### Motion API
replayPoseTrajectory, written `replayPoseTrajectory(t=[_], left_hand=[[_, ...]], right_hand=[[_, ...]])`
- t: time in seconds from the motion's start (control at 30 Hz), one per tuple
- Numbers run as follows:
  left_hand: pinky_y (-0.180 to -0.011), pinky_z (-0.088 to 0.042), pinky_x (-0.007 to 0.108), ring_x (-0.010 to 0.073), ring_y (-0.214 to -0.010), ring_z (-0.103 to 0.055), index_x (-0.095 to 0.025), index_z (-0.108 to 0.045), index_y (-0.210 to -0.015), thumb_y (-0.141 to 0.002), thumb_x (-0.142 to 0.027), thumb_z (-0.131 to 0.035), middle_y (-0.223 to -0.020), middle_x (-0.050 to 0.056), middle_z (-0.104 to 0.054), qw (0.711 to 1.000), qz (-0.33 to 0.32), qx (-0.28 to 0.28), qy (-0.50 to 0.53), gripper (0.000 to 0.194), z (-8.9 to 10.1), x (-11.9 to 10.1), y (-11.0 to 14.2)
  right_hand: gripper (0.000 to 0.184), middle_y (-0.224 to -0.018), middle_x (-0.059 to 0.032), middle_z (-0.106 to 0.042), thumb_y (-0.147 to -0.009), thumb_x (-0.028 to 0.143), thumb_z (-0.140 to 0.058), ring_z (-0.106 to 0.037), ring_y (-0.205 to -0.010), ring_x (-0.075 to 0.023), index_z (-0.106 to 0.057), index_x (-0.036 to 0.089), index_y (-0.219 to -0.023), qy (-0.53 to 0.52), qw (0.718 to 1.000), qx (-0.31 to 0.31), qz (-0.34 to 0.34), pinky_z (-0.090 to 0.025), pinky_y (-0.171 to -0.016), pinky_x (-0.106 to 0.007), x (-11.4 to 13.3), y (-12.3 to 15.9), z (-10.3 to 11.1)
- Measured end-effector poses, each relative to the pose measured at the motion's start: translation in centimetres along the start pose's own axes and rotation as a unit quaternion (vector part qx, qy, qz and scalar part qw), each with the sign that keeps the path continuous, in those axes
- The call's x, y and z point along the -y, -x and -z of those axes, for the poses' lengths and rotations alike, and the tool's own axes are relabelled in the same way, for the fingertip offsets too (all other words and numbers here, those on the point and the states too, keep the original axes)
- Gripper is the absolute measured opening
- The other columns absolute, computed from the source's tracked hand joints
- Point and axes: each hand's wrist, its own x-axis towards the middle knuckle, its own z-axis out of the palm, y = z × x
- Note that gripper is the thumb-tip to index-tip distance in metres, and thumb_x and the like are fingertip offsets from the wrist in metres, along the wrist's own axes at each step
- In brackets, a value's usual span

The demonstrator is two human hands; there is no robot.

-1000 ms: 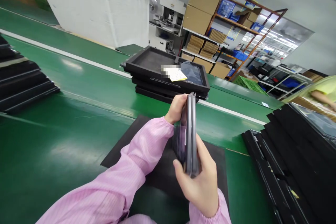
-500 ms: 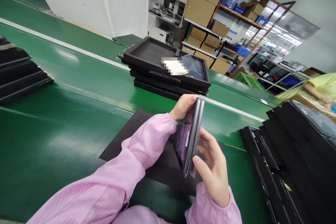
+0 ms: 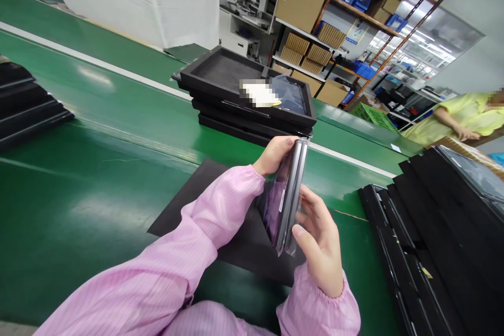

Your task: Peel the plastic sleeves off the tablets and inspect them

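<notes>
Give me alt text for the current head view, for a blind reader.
A person's left hand holds two panels nearly upright over a black mat on a green table, the right hand beside them. A stack of black trays stands beyond; more black stacks stand to either side.

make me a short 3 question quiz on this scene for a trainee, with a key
1. True or false: the panels are held on edge rather than lying flat.
2. What colour is the mat? A) white B) black C) yellow
3. Fill the gap: the panels' far end is gripped by the ____.

Key: 1. True. 2. B. 3. left hand.
</notes>
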Motion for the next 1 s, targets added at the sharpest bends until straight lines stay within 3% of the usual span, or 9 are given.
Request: replayPoseTrajectory(t=[0.27, 0.53, 0.73, 1.0], left_hand=[[-0.052, -0.034, 0.029, 0.0119, -0.049, -0.037, -0.020, -0.050, -0.055, -0.069, -0.094, -0.047, -0.047, -0.004, -0.036, 1.000, 0.004, 0.009, -0.012, 0.076, -0.2, 0.0, 0.0], [-0.053, -0.031, 0.029, 0.0138, -0.054, -0.038, -0.020, -0.049, -0.057, -0.073, -0.094, -0.040, -0.052, -0.002, -0.039, 0.997, -0.020, 0.051, -0.057, 0.076, -0.2, -0.1, 0.4], [-0.053, -0.029, 0.030, 0.0133, -0.054, -0.034, -0.020, -0.045, -0.056, -0.077, -0.092, -0.036, -0.053, -0.002, -0.038, 0.993, -0.038, 0.089, -0.069, 0.075, -0.1, -0.3, 0.6], [-0.053, -0.029, 0.031, 0.0149, -0.055, -0.035, -0.023, -0.040, -0.053, -0.070, -0.098, -0.031, -0.053, -0.001, -0.037, 0.992, -0.010, 0.088, -0.095, 0.078, -0.2, -0.6, 0.4]], right_hand=[[0.048, -0.140, -0.0080, -0.062, -0.090, 0.025, -0.064, -0.063, -0.126, -0.0266, -0.055, 0.032, -0.137, 0.067, 0.998, -0.003, -0.001, -0.063, -0.091, -0.038, 0.5, 0.2, -0.2], [0.052, -0.138, -0.0050, -0.062, -0.085, 0.018, -0.064, -0.062, -0.127, -0.0236, -0.054, 0.035, -0.133, 0.138, 0.990, -0.002, 0.015, -0.060, -0.095, -0.035, 1.2, 0.7, -0.4], [0.046, -0.134, -0.0068, -0.063, -0.084, 0.018, -0.064, -0.064, -0.125, -0.0235, -0.055, 0.030, -0.127, 0.187, 0.981, -0.006, 0.042, -0.060, -0.096, -0.035, 1.7, 0.9, -0.8], [0.045, -0.134, -0.0098, -0.064, -0.082, 0.021, -0.065, -0.065, -0.123, -0.0272, -0.055, 0.028, -0.126, 0.204, 0.979, -0.010, 0.021, -0.061, -0.093, -0.040, 2.1, 1.1, -0.7]])
